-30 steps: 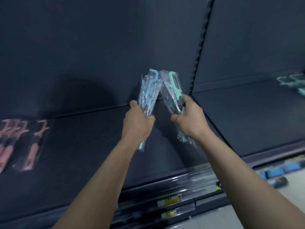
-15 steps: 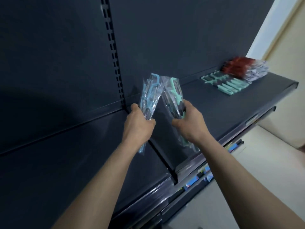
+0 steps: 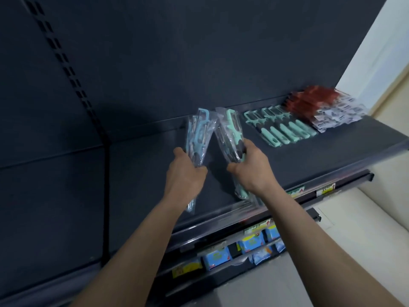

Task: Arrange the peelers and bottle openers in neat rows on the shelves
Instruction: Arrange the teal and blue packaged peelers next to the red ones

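Observation:
My left hand (image 3: pixel 184 176) grips a bundle of blue peelers (image 3: pixel 197 136) in clear plastic sleeves, held upright above the dark shelf (image 3: pixel 287 160). My right hand (image 3: pixel 252 168) grips a second bundle of mint-green peelers (image 3: pixel 230 131), tilted so its top leans toward the blue bundle. Both bundles hang just above the shelf's middle. To the right, a neat row of mint-green peelers (image 3: pixel 283 127) lies flat on the shelf. Behind that row sits a pile of red packaged items (image 3: pixel 309 103), with white-carded packs (image 3: pixel 336 114) beside it.
The shelf's front rail (image 3: pixel 321 185) carries price labels. A slotted upright (image 3: pixel 66 67) divides the dark back panel at the left. Below, a lower shelf holds blue packaged goods (image 3: pixel 250 243). A pale wall and floor (image 3: pixel 365 240) lie at the right.
The view has swung right along the shelving; the pink items at the left are gone and the green row and red pile have come closer. Both hands still hold their bundles the same way.

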The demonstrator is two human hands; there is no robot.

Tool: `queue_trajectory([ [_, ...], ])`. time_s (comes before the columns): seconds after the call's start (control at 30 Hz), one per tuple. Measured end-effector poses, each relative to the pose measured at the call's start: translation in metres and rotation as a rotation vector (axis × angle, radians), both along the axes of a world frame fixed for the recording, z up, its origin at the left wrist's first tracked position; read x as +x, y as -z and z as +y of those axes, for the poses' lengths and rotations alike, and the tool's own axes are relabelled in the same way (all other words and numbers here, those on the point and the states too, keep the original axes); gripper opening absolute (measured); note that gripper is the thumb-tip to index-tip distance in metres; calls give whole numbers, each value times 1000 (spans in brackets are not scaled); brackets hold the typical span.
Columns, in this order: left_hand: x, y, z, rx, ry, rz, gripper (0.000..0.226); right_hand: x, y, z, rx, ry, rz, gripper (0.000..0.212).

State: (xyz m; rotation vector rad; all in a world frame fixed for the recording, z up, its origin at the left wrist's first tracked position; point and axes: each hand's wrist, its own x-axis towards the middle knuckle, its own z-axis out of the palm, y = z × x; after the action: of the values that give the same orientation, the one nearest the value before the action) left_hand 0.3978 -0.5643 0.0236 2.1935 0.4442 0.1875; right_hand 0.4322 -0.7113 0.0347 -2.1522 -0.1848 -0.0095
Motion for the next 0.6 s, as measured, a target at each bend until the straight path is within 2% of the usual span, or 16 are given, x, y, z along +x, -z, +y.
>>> queue_trajectory([
  [0.1, 4, 2, 0, 11, -77, 38, 29, 12, 5, 3, 41, -67, 39, 26],
  [0.23, 14, 7, 13, 29, -123, 64, 34, 25, 11, 21, -7, -147, 65, 33],
  [0.6, 41, 23, 27, 96, -185, 84, 36, 60, 28, 49, -93, -186, 137, 35],
])
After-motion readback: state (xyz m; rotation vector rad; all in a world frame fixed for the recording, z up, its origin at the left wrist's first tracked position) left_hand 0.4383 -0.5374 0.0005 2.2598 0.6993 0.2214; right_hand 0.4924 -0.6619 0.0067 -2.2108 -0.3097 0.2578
